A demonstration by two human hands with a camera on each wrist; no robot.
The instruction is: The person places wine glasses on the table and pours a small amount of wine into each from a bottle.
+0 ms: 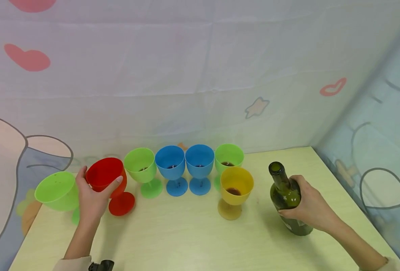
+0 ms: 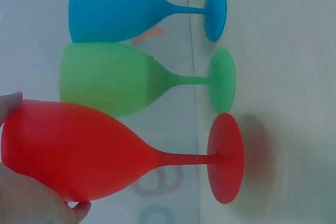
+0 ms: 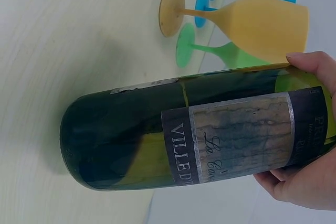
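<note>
My left hand [image 1: 93, 201] grips the bowl of a red goblet [image 1: 104, 172], thumb on the near side and fingers round the left. In the left wrist view the red goblet [image 2: 89, 150] shows a shadow apart from its foot, so it appears just off the table. On the right, my right hand [image 1: 313, 209] holds a dark green wine bottle [image 1: 284, 194] round its upper body. The bottle leans a little to the left, and its mouth is uncovered. Its label [image 3: 241, 135] faces the right wrist camera. Liquid shows inside the bottle. A yellow goblet [image 1: 236, 182] with dark liquid stands left of it.
Behind, a row holds a green goblet [image 1: 140, 165], two blue goblets [image 1: 170, 162] and another green goblet [image 1: 229, 152], with dark liquid visible in them. A further green goblet [image 1: 58, 192] stands at the far left. A printed cloth [image 1: 200, 75] hangs behind the pale table [image 1: 173, 241].
</note>
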